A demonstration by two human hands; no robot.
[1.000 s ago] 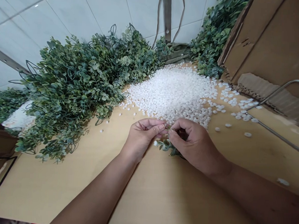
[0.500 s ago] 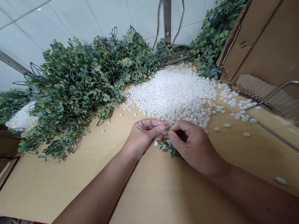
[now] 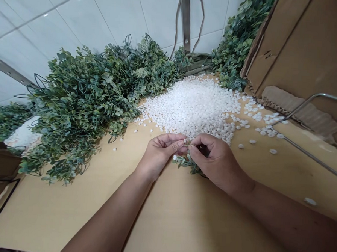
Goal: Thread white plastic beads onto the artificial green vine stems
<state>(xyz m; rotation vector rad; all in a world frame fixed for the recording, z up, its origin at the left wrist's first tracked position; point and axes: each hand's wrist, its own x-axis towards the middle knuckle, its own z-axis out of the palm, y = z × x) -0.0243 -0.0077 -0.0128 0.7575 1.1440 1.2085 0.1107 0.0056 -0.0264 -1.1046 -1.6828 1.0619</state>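
1. Sprig [image 3: 187, 161]: hung at 6 o'clock from the joined fingertips.
2. Right hand [image 3: 219, 160]: reached in from 4 o'clock, a thin stem tip pinched.
3. Left hand [image 3: 160, 153]: angled from 7 o'clock, thumb and finger pressed together; item gripped indistinct.
4. White pile [image 3: 195, 105]: spread at 12 o'clock.

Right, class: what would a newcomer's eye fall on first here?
Probably the bright heap of small white pieces on the table, just beyond the left hand and right hand. Next, likely the big mass of green foliage to its left, before the tiled wall. Then the leafy sprig by the fingers.
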